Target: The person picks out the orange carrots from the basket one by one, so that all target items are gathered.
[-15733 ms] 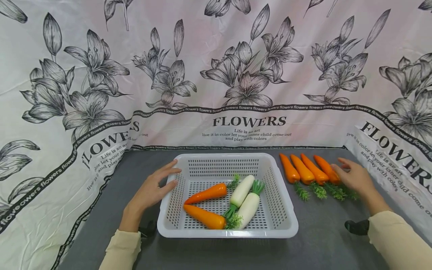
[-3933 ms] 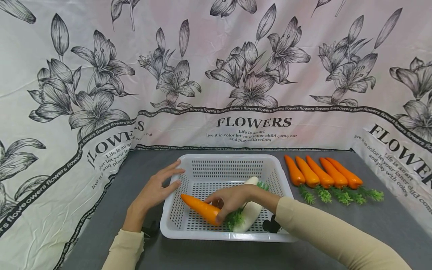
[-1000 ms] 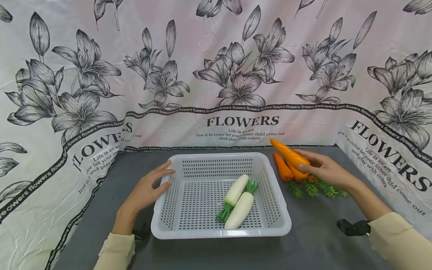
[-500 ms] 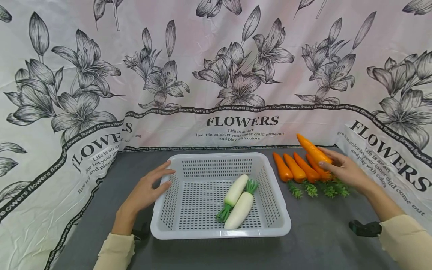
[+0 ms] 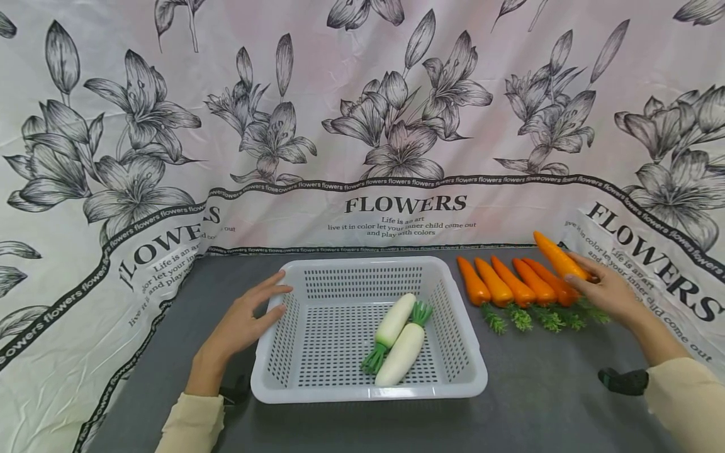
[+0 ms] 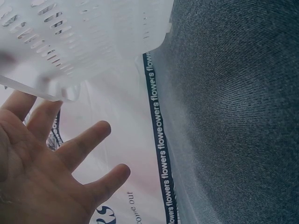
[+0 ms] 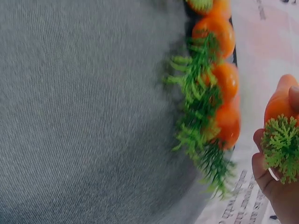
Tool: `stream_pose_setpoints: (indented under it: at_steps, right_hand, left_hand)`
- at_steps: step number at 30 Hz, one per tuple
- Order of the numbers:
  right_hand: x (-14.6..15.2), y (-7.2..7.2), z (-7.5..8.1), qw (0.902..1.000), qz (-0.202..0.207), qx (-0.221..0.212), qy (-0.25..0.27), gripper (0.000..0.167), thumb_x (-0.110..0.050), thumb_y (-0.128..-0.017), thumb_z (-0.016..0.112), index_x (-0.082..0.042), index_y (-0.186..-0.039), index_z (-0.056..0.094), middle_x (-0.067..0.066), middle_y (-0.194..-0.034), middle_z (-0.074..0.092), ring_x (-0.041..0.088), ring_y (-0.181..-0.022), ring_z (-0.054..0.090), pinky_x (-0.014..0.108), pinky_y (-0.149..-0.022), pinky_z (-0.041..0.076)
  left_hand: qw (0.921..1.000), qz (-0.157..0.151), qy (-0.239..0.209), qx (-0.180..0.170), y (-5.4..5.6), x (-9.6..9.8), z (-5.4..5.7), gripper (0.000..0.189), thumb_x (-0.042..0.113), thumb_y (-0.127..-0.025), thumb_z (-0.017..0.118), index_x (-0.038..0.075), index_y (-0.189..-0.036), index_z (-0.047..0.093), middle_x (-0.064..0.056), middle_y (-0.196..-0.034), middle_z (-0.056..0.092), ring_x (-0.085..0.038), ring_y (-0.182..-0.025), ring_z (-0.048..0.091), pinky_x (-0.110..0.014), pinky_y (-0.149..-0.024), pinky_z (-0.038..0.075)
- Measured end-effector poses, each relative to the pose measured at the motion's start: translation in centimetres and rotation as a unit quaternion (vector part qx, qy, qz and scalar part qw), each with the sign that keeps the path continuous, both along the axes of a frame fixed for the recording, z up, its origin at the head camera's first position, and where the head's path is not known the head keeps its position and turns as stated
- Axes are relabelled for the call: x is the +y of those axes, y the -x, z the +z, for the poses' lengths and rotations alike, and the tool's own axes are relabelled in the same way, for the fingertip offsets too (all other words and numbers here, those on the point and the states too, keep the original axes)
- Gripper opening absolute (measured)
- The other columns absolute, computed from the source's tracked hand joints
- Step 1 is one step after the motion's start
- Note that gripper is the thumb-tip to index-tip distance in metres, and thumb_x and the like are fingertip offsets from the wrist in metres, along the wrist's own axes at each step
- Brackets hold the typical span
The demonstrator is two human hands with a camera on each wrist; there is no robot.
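An orange plastic carrot with a green leafy top [image 5: 557,259] is gripped by the right hand [image 5: 606,293], its fingers [image 7: 261,161] curled round the leafy end, as the right wrist view shows. The carrot is held just above the grey cloth-covered desk [image 5: 538,390], at the right end of a row of four orange plastic carrots [image 5: 512,283] lying side by side to the right of the white perforated plastic basket [image 5: 453,387].

The step in hand is judged to be the setting down of this carrot as the fifth in the row. For the next move, the carrot would need to be lowered beside the rightmost one, brought parallel to it, and only then released.

The long axis of the held carrot runs from the hand up and away: the pointed tip is aimed to the far left, toward the flowered backdrop [image 5: 396,126], and the leafy end lies in the palm. It is tilted, tip higher than top, while the row carrots lie flat with tips pointing away.

The left hand [image 5: 240,324] is open, straight fingers resting against the basket's left rim. Two white plastic radishes with green stalks [image 5: 399,336] lie in the basket.
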State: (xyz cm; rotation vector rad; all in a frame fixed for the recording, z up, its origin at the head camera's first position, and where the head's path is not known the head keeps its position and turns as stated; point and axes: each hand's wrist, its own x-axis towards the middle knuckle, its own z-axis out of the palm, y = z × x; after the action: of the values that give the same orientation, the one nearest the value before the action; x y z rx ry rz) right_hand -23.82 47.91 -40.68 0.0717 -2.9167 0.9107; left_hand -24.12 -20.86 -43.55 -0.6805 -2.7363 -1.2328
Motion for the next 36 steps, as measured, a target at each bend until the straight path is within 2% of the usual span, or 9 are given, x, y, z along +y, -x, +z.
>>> stream_pose_setpoints:
  at_steps: [3,5,8,12,17,25,32,36]
  right_hand:
    - [0.9,0.2,-0.4,0.9995,-0.014,-0.009,-0.026,0.067,-0.032,-0.107,0.05,0.006,-0.156,0.026,0.045,-0.135,0.045,0.034,-0.095,0.059,0.04,-0.068,0.049]
    - [1.5,0.4,-0.7,0.999,-0.018,-0.01,-0.04,0.067,-0.031,-0.107,0.048,0.01,-0.154,0.026,0.048,-0.139,0.04,0.051,-0.105,0.053,0.053,-0.075,0.048]
    - [2.1,0.7,-1.3,0.9981,-0.025,-0.01,-0.056,0.066,-0.03,-0.107,0.047,0.013,-0.152,0.027,0.05,-0.142,0.034,0.06,-0.113,0.046,0.067,-0.085,0.041]
    - [2.8,1.0,-2.0,0.9967,-0.032,-0.012,-0.073,0.062,-0.026,-0.107,0.046,0.015,-0.15,0.027,0.051,-0.142,0.032,0.064,-0.116,0.043,0.073,-0.092,0.037]
    - [3.7,1.3,-2.4,0.9953,-0.033,-0.036,-0.084,0.061,-0.025,-0.107,0.044,0.014,-0.151,0.027,0.051,-0.145,0.027,0.07,-0.124,0.032,0.079,-0.1,0.029]
    - [4.4,1.1,-2.8,0.9952,-0.001,-0.07,-0.069,0.061,-0.026,-0.109,0.038,0.017,-0.15,0.024,0.053,-0.145,0.024,0.072,-0.128,0.026,0.08,-0.102,0.025]
    - [4.4,0.7,-2.5,0.9924,0.006,-0.097,-0.075,0.061,-0.026,-0.11,0.033,0.018,-0.149,0.021,0.054,-0.144,0.022,0.073,-0.128,0.025,0.08,-0.102,0.025]
    - [4.5,0.7,-2.2,0.992,0.012,-0.099,-0.078,0.061,-0.027,-0.11,0.033,0.019,-0.149,0.021,0.054,-0.143,0.023,0.073,-0.127,0.026,0.08,-0.102,0.025]
  left_hand:
    - [1.0,-0.003,0.001,0.001,0.1,0.0,0.0,0.041,0.029,-0.101,0.063,0.021,-0.14,0.061,-0.002,-0.168,0.032,-0.042,-0.153,0.028,-0.074,-0.111,0.03]
    - [1.0,-0.004,0.0,0.002,0.1,0.0,0.0,0.041,0.029,-0.101,0.063,0.02,-0.141,0.061,-0.002,-0.168,0.032,-0.042,-0.153,0.028,-0.074,-0.111,0.029]
    - [1.0,-0.003,0.002,0.003,0.1,0.1,0.0,0.041,0.03,-0.101,0.063,0.021,-0.141,0.061,-0.002,-0.168,0.032,-0.042,-0.154,0.028,-0.074,-0.111,0.029]
    - [1.0,-0.002,0.002,0.003,0.0,0.2,0.0,0.042,0.031,-0.101,0.063,0.021,-0.142,0.06,-0.001,-0.168,0.031,-0.041,-0.154,0.027,-0.074,-0.112,0.028]
    - [1.0,-0.006,0.002,0.003,0.1,0.3,-0.2,0.043,0.032,-0.101,0.063,0.022,-0.142,0.059,-0.001,-0.168,0.031,-0.041,-0.154,0.026,-0.074,-0.113,0.028]
    - [0.9999,-0.006,-0.007,-0.006,0.4,0.4,-0.3,0.042,0.032,-0.101,0.063,0.023,-0.142,0.06,0.001,-0.168,0.031,-0.04,-0.155,0.026,-0.074,-0.112,0.028]
    - [0.9999,-0.004,-0.007,-0.007,0.4,0.5,-0.1,0.041,0.031,-0.101,0.063,0.023,-0.141,0.06,0.001,-0.168,0.031,-0.04,-0.155,0.026,-0.075,-0.113,0.026]
    - [0.9999,-0.002,-0.009,-0.006,0.3,0.4,0.0,0.042,0.03,-0.101,0.063,0.022,-0.141,0.06,0.001,-0.168,0.031,-0.04,-0.155,0.026,-0.074,-0.114,0.026]
